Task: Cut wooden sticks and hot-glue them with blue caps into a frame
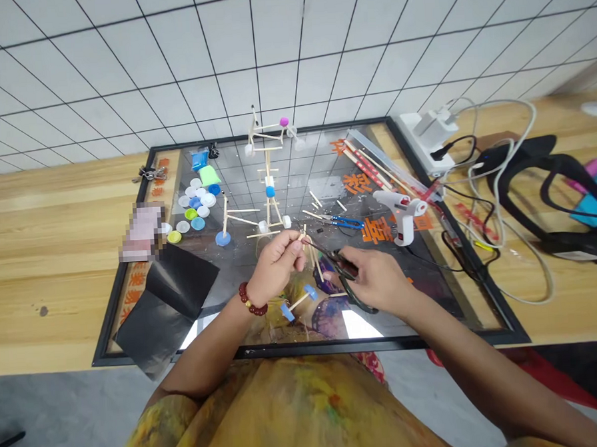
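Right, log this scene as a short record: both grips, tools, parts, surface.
Left grip: pinching a thin wooden stick
Right grip: holding dark-handled scissors, tips near that stick
Tools lying by: white glue gun, blue-handled tool
Loose parts: bottle caps grouped at picture left
Built part: upright stick structure beyond both grips
Surface: black-framed panel on a wooden table

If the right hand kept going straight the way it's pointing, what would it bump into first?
Probably the wooden sticks pinched by the left hand: the scissors in the right hand aim there. One view leaves the exact depth unclear.
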`<control>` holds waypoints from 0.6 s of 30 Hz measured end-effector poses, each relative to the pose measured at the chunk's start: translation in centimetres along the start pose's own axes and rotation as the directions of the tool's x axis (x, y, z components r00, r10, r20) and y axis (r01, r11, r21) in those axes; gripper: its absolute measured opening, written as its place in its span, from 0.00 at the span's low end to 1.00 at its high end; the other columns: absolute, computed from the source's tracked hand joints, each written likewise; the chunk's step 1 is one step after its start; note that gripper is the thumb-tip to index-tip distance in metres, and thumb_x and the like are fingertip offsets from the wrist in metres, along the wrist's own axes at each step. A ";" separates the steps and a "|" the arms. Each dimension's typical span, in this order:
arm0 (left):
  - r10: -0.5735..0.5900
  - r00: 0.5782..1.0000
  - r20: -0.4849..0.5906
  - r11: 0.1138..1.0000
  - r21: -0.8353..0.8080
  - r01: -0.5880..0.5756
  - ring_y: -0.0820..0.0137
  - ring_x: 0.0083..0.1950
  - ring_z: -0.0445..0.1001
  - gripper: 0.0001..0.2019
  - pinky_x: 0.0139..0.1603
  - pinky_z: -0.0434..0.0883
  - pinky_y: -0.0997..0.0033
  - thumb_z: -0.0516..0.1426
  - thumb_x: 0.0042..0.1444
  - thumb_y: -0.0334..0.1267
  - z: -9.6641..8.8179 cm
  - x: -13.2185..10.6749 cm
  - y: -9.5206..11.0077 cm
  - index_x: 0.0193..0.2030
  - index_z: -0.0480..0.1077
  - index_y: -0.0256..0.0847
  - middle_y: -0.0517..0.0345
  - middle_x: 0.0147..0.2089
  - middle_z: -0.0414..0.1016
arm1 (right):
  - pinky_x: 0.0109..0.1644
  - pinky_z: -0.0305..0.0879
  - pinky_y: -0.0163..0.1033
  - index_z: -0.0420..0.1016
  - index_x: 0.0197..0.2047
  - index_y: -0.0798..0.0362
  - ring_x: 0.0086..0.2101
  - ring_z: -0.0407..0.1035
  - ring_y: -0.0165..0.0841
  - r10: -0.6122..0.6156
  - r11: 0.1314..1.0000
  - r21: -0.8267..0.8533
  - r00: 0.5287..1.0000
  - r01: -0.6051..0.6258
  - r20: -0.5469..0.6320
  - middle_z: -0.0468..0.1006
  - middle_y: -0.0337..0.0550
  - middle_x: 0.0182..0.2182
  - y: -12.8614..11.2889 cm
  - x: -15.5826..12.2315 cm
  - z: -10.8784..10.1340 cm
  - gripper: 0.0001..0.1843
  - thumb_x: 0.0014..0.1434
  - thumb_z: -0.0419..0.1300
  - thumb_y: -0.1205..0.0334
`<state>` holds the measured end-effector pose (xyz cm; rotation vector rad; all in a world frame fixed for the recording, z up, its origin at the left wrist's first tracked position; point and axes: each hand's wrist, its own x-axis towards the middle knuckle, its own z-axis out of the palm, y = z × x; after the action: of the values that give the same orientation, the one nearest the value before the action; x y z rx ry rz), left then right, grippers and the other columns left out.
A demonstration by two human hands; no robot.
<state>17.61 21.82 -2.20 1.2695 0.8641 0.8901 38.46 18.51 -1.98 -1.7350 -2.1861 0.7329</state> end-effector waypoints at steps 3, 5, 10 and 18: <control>-0.043 0.999 -0.007 0.995 -0.093 0.042 0.80 0.21 0.53 0.16 0.24 0.53 0.77 0.53 0.61 0.51 0.1 0.1 0.0 0.40 0.67 0.38 0.64 0.24 0.65 | 0.31 0.49 0.36 0.62 0.29 0.50 0.25 0.63 0.33 -0.059 0.970 -0.239 0.997 0.045 -0.054 0.69 0.39 0.22 0.1 0.1 -0.5 0.19 0.57 0.53 0.42; -0.038 0.999 -0.009 0.998 -0.047 0.038 0.79 0.22 0.54 0.16 0.25 0.54 0.76 0.54 0.61 0.50 0.1 0.0 -0.1 0.39 0.69 0.38 0.64 0.25 0.66 | 0.33 0.50 0.37 0.62 0.30 0.51 0.27 0.65 0.34 -0.109 0.948 -0.307 0.992 0.083 -0.069 0.71 0.41 0.24 0.0 0.2 -0.5 0.19 0.58 0.52 0.43; 0.040 0.999 0.006 0.992 0.122 -0.041 0.76 0.26 0.60 0.15 0.31 0.60 0.75 0.52 0.63 0.49 0.1 -0.2 -0.8 0.36 0.69 0.39 0.64 0.23 0.63 | 0.35 0.50 0.38 0.64 0.32 0.52 0.28 0.67 0.35 -0.181 0.923 -0.361 0.978 0.131 -0.107 0.73 0.43 0.24 -0.6 0.6 -0.3 0.18 0.60 0.51 0.45; 0.123 0.990 0.066 0.938 0.317 -0.138 0.75 0.26 0.63 0.13 0.32 0.62 0.74 0.50 0.64 0.42 0.3 -0.4 -0.9 0.34 0.71 0.38 0.61 0.25 0.67 | 0.38 0.50 0.39 0.65 0.32 0.53 0.29 0.68 0.36 -0.278 0.905 -0.359 0.956 0.228 -0.095 0.75 0.44 0.25 -0.9 1.1 0.1 0.17 0.59 0.51 0.47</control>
<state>17.78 21.25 -3.06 1.6399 0.9224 0.8427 37.34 19.38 -1.67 -1.5403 -2.4845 0.1596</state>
